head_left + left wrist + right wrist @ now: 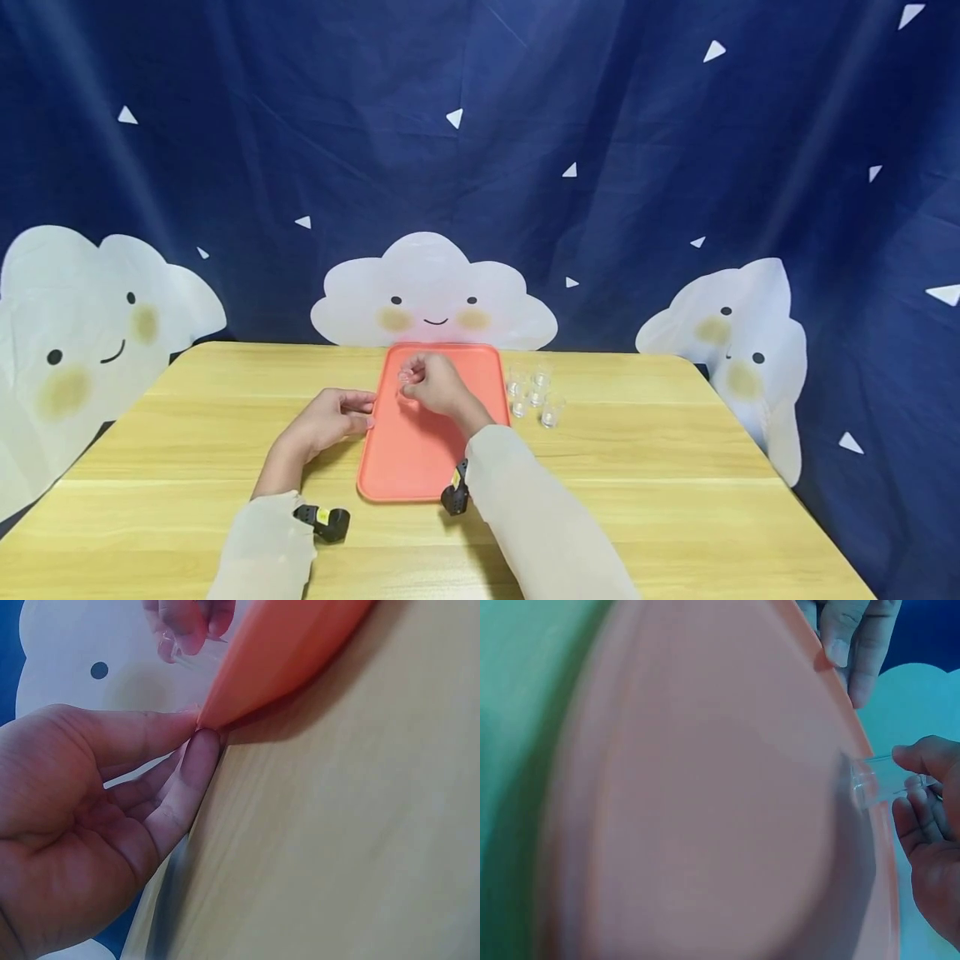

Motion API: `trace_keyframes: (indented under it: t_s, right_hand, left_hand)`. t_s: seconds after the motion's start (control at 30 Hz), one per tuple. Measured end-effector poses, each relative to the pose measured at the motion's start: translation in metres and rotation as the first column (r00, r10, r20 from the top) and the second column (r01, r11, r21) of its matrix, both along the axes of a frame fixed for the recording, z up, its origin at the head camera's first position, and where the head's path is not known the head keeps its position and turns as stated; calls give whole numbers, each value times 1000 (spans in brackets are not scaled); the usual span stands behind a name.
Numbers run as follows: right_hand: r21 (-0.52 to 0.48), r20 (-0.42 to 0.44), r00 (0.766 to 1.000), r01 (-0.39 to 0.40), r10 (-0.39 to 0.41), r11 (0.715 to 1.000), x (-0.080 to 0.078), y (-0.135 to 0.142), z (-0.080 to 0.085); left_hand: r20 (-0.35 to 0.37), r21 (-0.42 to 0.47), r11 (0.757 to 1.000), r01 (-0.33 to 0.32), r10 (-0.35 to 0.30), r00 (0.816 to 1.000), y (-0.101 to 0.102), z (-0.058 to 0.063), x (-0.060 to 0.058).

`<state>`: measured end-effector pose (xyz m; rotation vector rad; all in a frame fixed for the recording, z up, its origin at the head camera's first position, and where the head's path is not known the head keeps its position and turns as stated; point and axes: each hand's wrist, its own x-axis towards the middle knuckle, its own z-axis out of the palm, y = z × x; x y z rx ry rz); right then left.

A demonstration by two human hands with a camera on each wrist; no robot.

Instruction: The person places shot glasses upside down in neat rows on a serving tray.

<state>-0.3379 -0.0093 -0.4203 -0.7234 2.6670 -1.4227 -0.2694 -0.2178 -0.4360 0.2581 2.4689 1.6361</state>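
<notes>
A salmon-pink rectangular tray (420, 458) lies on the wooden table. My left hand (330, 421) is at its left edge; in the left wrist view the thumb (142, 739) and a finger pinch the rim. Over the tray's left part, my right hand (438, 387) holds a small clear glass (874, 780) between thumb and fingers. In the right wrist view the glass's base is at the tray surface; I cannot tell whether it touches. Several similar clear glasses (550, 414) stand close together just right of the tray.
The light wooden table (652, 467) reaches back to a dark blue curtain (480, 167) with white clouds and triangles. The tray's far end is near the table's back edge. Each wrist wears a small black camera (330, 523).
</notes>
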Motion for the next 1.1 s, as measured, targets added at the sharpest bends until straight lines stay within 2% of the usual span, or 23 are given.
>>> trace_keyframes:
  t_s: [0.3, 0.43, 0.6, 0.9, 1.1]
  right_hand:
    - [-3, 42, 999, -33, 33, 999, -3, 7, -5]
    - [3, 54, 997, -57, 57, 998, -5, 15, 1]
    - [20, 33, 997, -68, 68, 997, -6, 25, 17]
    - [41, -57, 994, -92, 94, 995, -3, 44, 58]
    - [70, -103, 993, -49, 56, 996, -1, 61, 75]
  left_hand:
    - [2, 7, 1000, 5, -5, 1000, 1, -2, 0]
    - [8, 17, 1000, 8, -8, 1000, 1, -2, 0]
    - [15, 7, 1000, -11, 11, 1000, 0, -1, -1]
    - [16, 8, 1000, -15, 15, 1000, -1, -1, -1]
    - [22, 3, 1000, -15, 15, 1000, 0, 1, 0]
